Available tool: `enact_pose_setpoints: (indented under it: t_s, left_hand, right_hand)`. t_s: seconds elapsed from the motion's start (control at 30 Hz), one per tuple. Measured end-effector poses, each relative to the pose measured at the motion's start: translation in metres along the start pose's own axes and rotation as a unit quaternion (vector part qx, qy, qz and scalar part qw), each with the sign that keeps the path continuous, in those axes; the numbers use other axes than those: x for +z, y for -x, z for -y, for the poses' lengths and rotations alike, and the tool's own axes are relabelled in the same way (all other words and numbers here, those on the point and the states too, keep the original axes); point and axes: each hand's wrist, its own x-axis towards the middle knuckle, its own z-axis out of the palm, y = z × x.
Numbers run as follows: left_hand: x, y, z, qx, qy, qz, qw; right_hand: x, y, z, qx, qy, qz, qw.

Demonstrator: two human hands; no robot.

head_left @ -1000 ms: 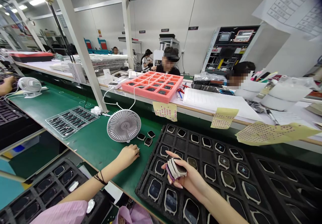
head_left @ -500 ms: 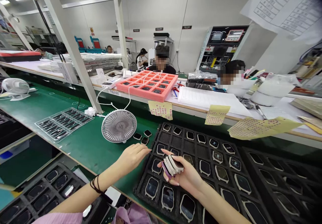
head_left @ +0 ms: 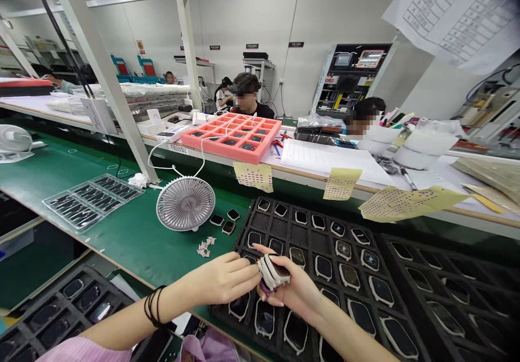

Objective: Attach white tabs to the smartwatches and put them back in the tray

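My right hand (head_left: 294,286) is closed around a small stack of smartwatches (head_left: 273,271), mostly pale-cased with a purple part at the bottom, held above a black foam tray (head_left: 298,236). At the left side of the stack, my left hand (head_left: 223,279) has its fingers bent and close together. Its fingertips meet the stack's edge, and whatever they pinch is hidden. Strapless smartwatches such as this one (head_left: 324,267) lie face up in the tray's compartments. Left of the tray, several loose watches (head_left: 228,227) rest on the green bench, with small pale pieces (head_left: 206,246) in front of them.
A round fan (head_left: 186,204) stands on the green bench (head_left: 134,243), beside a clear plastic tray of dark parts (head_left: 93,199). More foam trays lie at lower left (head_left: 81,297) and right (head_left: 434,286). A pink foam tray (head_left: 231,137) sits on the raised shelf; co-workers are beyond it.
My left hand has moved right and closer to me, from over the bench to the watch stack. Small pale pieces on the bench now show. The view has shifted slightly.
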Motion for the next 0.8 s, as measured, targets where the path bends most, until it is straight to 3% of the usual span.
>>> enact_pose_setpoints:
  t_s: [0.1,0.2,0.3,0.5,0.67,0.73,0.8]
  left_hand:
    - [0.002,-0.001,0.0,-0.005,0.042,0.019,0.999]
    - [0.006,-0.003,0.0,-0.044,0.128,-0.015,0.991]
    - [0.012,0.0,-0.002,-0.105,0.254,-0.053,0.96]
    - [0.021,0.007,-0.008,-0.151,0.379,-0.021,0.913]
    - [0.01,0.008,0.014,-0.257,0.535,0.086,0.801]
    - [0.005,0.017,0.029,-0.311,0.499,0.14,0.797]
    - [0.004,0.035,0.04,-0.398,0.37,0.201,0.815]
  right_hand:
    - [0.0,0.002,-0.002,0.004,0.031,-0.003,1.0]
    - [0.002,0.011,-0.008,0.014,0.067,0.004,0.998]
    - [0.006,0.022,-0.017,0.021,0.087,0.008,0.996]
    - [0.015,0.029,-0.028,0.035,0.088,0.032,0.995]
    - [0.024,0.025,-0.028,0.079,0.078,0.032,0.993]
    - [0.025,0.024,-0.024,0.076,0.079,0.017,0.994]
    - [0.02,0.022,-0.018,0.056,0.073,-0.003,0.996]
